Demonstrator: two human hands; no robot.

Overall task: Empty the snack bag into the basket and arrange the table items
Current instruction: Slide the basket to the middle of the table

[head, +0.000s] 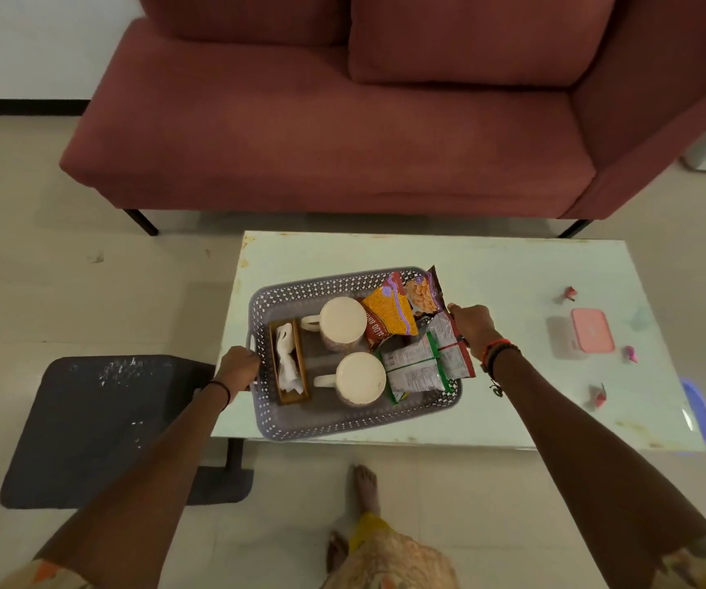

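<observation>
Two hands grasp the basket (355, 423) between them: left hand (238, 367), right hand (472, 327).

Right hand (472, 329) covers the basket (342, 427) right handle; left hand (238, 367) hides most of the left one. Fingers of both hands curl out of sight. Small pink bits right of the basket (571, 293) too small to identify. Packet print in the basket unreadable. Sofa (321, 133) beyond the basket cropped at top edge.

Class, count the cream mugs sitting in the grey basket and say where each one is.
2. One mug sits in the middle of the basket, toward the sofa side; the other mug sits just nearer the person. More could be hidden under the snack packets.
</observation>
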